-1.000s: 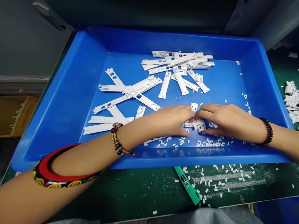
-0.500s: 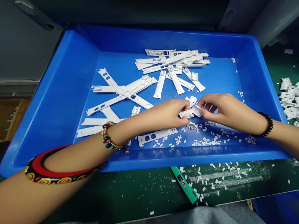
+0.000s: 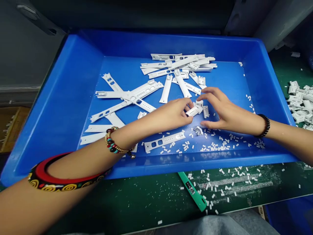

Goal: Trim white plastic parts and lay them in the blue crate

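My left hand (image 3: 179,112) is closed around one end of a small white plastic part (image 3: 193,111) above the blue tray's floor. Just to its right, my right hand (image 3: 218,109) is spread, thumb and fingers apart, with nothing between them. Between the two hands another small white plastic piece (image 3: 205,112) appears; whether it touches the held part I cannot tell. Below the hands lies a small greyish clump (image 3: 198,131). Long white plastic strips (image 3: 163,142) with cut-outs lie to the left and behind.
The blue tray (image 3: 156,168) has raised walls. Tiny white chips (image 3: 223,143) litter its floor and the green table (image 3: 137,199). A green-handled cutter (image 3: 193,192) lies at the front edge. More white parts (image 3: 302,104) are heaped outside, right of the tray.
My right hand has opened and come off the white part it was pinching. My left hand has shifted slightly up and left, still gripping its part. The view has moved slightly.
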A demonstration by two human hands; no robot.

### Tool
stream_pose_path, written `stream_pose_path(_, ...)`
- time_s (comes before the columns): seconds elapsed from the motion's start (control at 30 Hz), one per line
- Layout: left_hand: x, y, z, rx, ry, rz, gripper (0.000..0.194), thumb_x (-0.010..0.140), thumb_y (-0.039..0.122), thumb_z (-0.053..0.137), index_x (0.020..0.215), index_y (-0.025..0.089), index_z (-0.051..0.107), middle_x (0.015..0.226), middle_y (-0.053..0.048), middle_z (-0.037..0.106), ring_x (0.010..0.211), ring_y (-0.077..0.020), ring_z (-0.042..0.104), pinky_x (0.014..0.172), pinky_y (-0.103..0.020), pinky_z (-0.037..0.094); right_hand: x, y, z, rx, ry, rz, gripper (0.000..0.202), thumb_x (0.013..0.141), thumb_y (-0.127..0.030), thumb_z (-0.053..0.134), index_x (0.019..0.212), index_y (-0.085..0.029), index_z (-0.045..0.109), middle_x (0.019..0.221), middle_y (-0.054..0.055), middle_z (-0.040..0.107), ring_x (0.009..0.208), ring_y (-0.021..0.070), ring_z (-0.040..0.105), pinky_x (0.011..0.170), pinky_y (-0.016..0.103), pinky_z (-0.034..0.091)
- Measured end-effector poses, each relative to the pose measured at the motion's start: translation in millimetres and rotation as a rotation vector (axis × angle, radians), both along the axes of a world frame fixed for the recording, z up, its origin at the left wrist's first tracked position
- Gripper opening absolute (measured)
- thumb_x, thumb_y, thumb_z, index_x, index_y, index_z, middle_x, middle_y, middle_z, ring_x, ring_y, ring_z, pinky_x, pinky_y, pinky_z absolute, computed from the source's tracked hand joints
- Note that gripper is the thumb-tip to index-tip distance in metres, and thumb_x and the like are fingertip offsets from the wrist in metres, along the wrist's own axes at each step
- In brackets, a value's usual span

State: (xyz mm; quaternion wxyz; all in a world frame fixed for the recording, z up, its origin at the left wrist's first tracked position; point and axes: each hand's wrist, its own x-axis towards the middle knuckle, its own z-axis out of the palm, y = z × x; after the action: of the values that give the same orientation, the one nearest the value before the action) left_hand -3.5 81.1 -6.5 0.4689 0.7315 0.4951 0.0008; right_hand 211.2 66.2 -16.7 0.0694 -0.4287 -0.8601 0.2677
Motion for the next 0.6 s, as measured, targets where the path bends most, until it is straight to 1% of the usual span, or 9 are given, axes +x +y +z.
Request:
stream_pose_path(0.07,1.4,-0.4,2.3,-0.033,0.017,-0.034,0.038,0.081,0.029,0.052,0.118,0.018,0.056,0.097,-0.007,0.068,0.081,-0.0198,0.065,0.066,-0.028,0.046,-2.8,-1.0,-6.9,-0.071,0.032,0.075,0.076,0.082,-0.061,0.065,0.141,-0.023,0.036,0.158,0.017,0.021,0.147,0.0374,0.024,0.111,0.057,0.037)
stream_pose_path(0.13,2.1,-0.3,4.0,0.001,0.076,-0.052,0.03,0.083,0.025,0.048,0.109,0.017,0.061,0.094,-0.007,0.069,0.08,-0.02,0.065,0.066,-0.029,0.045,-6.3,-2.5,-14.8,-0.079,0.062,0.12,0.083,0.079,-0.065,0.067,0.142,-0.022,0.033,0.158,0.018,0.022,0.148,0.037,0.021,0.115,0.059,0.031)
stream_pose_path(0.17,2.0,-0.1,4.5,0.048,0.123,-0.065,0.025,0.084,0.024,0.047,0.103,0.016,0.062,0.092,-0.008,0.069,0.079,-0.0203,0.064,0.065,-0.029,0.044,-8.3,-3.3,-18.8,-0.057,0.076,0.128,0.081,0.081,-0.064,0.067,0.141,-0.021,0.035,0.156,0.019,0.027,0.147,0.0361,0.023,0.116,0.059,0.03)
stream_pose_path(0.27,0.0,1.8,4.2,0.237,0.269,-0.106,0.022,0.087,0.02,0.042,0.091,0.016,0.063,0.094,-0.009,0.068,0.082,-0.0216,0.062,0.066,-0.03,0.041,-15.1,-4.9,-29.4,0.026,0.114,0.161,0.048,0.091,-0.047,0.06,0.129,-0.02,0.048,0.145,0.018,0.041,0.136,0.0308,0.04,0.112,0.055,0.036)
stream_pose_path(0.33,-2.2,3.7,3.5,0.322,0.325,-0.106,0.023,0.086,0.018,0.039,0.09,0.017,0.062,0.098,-0.008,0.069,0.087,-0.0221,0.062,0.066,-0.03,0.039,-19.1,-4.1,-32.4,0.069,0.105,0.246,0.025,0.094,-0.035,0.054,0.114,-0.02,0.058,0.135,0.016,0.05,0.124,0.0281,0.049,0.104,0.051,0.042)
stream_pose_path(0.4,-4.4,5.9,3.2,0.354,0.34,-0.097,0.024,0.085,0.016,0.038,0.09,0.018,0.062,0.1,-0.007,0.07,0.09,-0.022,0.062,0.066,-0.029,0.037,-19.1,-0.9,-29.9,0.11,0.061,0.339,0.016,0.094,-0.028,0.053,0.1,-0.018,0.064,0.124,0.014,0.056,0.113,0.0263,0.054,0.099,0.047,0.044)
stream_pose_path(0.47,-6.8,7.8,3.9,0.371,0.341,-0.089,0.025,0.084,0.016,0.039,0.088,0.018,0.063,0.1,-0.007,0.07,0.09,-0.0222,0.062,0.066,-0.029,0.037,-11.0,4.3,-21.3,0.131,-0.038,0.375,0.013,0.091,-0.023,0.055,0.091,-0.016,0.066,0.114,0.013,0.06,0.103,0.0241,0.057,0.094,0.041,0.046)
stream_pose_path(0.53,-9.6,9.5,5.1,0.393,0.345,-0.081,0.025,0.084,0.017,0.04,0.089,0.019,0.064,0.099,-0.007,0.071,0.089,-0.0228,0.063,0.065,-0.029,0.037,6.3,10.4,-8.4,0.113,-0.217,0.321,0.011,0.088,-0.02,0.058,0.084,-0.016,0.067,0.104,0.01,0.062,0.094,0.0217,0.059,0.083,0.034,0.048)
stream_pose_path(0.6,-12.2,11.1,6.2,0.422,0.343,-0.07,0.025,0.084,0.018,0.041,0.09,0.018,0.065,0.096,-0.008,0.071,0.086,-0.0231,0.063,0.065,-0.029,0.039,28.0,17.0,4.5,0.078,-0.472,0.199,0.011,0.086,-0.025,0.062,0.083,-0.018,0.069,0.097,0.008,0.066,0.088,0.0206,0.062,0.072,0.029,0.046)
